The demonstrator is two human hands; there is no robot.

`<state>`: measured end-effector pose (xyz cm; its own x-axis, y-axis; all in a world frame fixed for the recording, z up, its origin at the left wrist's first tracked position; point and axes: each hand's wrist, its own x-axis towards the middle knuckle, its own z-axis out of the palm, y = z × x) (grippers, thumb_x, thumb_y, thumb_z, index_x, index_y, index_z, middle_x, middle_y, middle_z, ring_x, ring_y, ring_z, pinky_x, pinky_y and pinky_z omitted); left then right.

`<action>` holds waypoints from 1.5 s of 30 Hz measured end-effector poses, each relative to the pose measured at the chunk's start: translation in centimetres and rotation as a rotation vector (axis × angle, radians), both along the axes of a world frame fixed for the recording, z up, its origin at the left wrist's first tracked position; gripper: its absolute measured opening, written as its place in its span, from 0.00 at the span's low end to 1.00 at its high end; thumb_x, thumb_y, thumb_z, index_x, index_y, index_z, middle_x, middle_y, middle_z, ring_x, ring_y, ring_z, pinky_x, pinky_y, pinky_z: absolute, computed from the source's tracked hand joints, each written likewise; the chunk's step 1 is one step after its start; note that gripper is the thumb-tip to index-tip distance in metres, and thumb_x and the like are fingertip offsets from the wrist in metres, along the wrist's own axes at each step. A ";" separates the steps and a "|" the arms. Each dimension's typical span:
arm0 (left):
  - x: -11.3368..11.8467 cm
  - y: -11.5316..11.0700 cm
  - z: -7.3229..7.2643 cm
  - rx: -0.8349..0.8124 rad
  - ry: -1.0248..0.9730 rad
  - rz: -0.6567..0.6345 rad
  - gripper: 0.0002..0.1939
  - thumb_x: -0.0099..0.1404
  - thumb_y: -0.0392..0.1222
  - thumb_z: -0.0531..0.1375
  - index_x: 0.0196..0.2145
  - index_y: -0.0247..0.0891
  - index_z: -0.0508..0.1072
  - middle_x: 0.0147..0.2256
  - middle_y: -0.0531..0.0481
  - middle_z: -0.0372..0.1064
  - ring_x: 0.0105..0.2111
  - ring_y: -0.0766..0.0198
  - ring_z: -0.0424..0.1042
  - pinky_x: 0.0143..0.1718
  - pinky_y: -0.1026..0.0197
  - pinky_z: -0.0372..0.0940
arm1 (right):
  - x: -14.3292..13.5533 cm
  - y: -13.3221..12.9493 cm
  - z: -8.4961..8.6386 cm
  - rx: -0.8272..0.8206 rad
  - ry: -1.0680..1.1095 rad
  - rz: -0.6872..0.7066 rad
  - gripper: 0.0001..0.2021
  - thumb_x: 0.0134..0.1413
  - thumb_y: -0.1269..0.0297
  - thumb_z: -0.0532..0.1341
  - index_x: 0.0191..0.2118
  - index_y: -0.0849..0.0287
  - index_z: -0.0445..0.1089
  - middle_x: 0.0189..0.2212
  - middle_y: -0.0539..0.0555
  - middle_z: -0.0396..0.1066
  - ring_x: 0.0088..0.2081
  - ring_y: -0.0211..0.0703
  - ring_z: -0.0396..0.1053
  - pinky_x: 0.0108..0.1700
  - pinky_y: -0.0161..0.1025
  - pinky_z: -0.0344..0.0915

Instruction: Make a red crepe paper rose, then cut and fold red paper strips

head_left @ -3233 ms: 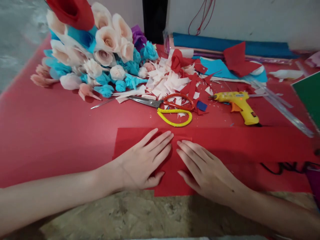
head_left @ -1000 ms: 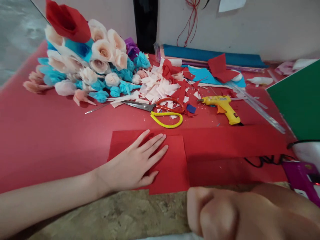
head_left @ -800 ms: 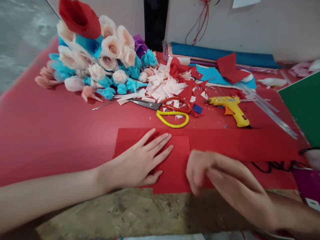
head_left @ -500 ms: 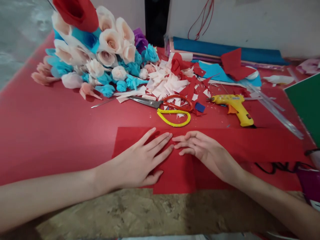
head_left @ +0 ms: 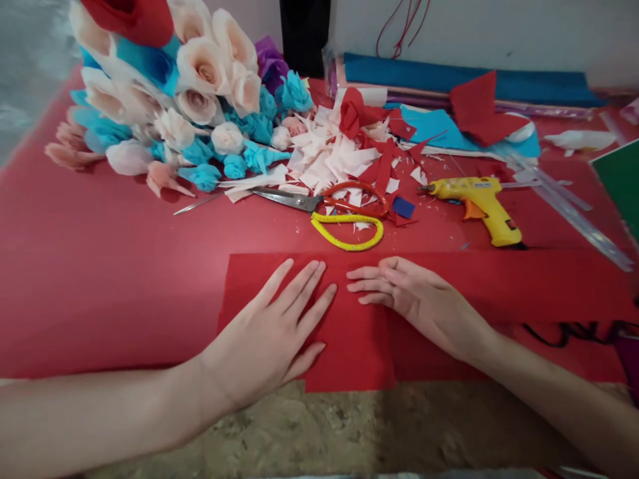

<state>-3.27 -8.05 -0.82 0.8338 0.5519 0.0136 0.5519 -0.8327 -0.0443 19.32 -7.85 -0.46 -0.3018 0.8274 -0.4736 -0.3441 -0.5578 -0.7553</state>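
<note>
A sheet of red crepe paper [head_left: 349, 346] lies at the table's front edge, its lower end hanging slightly over. My left hand [head_left: 269, 326] rests flat on the paper's left part, fingers spread. To its right, my right hand [head_left: 414, 296] is turned on its side, with its fingers stretched towards the left hand and nothing visible in them. A small gap separates the two sets of fingertips. Under and beyond the right hand, a long red strip [head_left: 539, 286] runs to the right. Scissors [head_left: 319, 201] with one red and one yellow handle lie behind the paper.
At the back left is a pile of paper flowers [head_left: 202, 70] in cream, blue and pink. White paper scraps [head_left: 332, 156] lie behind the scissors. A yellow glue gun [head_left: 479, 199] rests at right, near clear glue sticks [head_left: 584, 213]. A blue roll [head_left: 464, 80] lies along the wall.
My left hand has slid a little to the left over the red paper, widening the gap to my right hand. The right hand has hardly moved. The camera view has shifted slightly.
</note>
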 end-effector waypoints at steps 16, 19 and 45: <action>-0.1 2.4 1.5 0.004 -0.113 0.005 0.23 0.69 0.46 0.46 0.53 0.26 0.65 0.51 0.37 0.67 0.51 0.48 0.65 0.57 0.41 0.52 | 1.6 0.9 0.5 0.252 -0.447 -0.021 0.09 0.50 0.61 0.63 0.30 0.63 0.69 0.26 0.53 0.73 0.28 0.37 0.72 0.33 0.32 0.70; -0.2 3.4 1.4 -0.107 -0.170 0.017 0.19 0.67 0.44 0.51 0.52 0.33 0.65 0.47 0.44 0.69 0.47 0.53 0.67 0.56 0.43 0.55 | 1.8 1.4 0.8 0.363 -0.654 0.010 0.07 0.51 0.63 0.62 0.29 0.62 0.69 0.23 0.51 0.73 0.26 0.36 0.72 0.31 0.31 0.69; 0.2 4.2 2.3 -1.042 -0.742 0.365 0.16 0.60 0.43 0.60 0.46 0.38 0.70 0.43 0.49 0.73 0.44 0.61 0.72 0.45 0.61 0.68 | -1.8 3.0 3.3 0.903 -0.906 0.372 0.04 0.52 0.65 0.61 0.31 0.58 0.72 0.28 0.49 0.74 0.29 0.36 0.69 0.34 0.33 0.63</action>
